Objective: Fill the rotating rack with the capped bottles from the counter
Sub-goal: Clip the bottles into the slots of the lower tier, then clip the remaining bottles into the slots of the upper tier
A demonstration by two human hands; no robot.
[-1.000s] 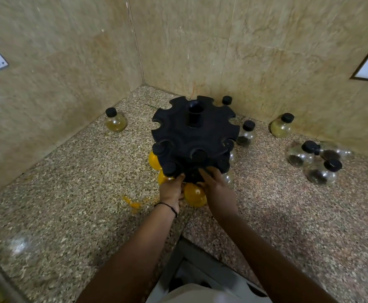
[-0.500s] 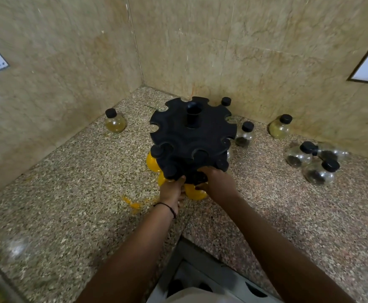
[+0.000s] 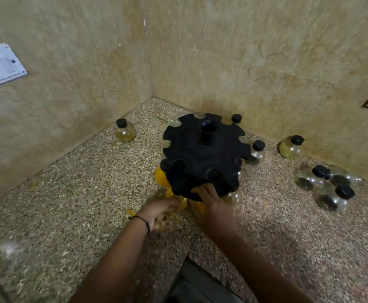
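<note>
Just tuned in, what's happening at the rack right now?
A person has both hands at the near side of the black rack. The right hand touches the lower tier; the left hand is low by the yellow bottles, blurred. Several capped bottles stand loose on the counter.

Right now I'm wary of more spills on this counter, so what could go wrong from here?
1. The left hand is blurred at the rack's base among yellow bottles; one might get knocked loose.
2. The right hand grips the lower tier, so a jerky turn could tip the rack.
3. The clustered clear bottles look easy to topple when reached for.
</note>
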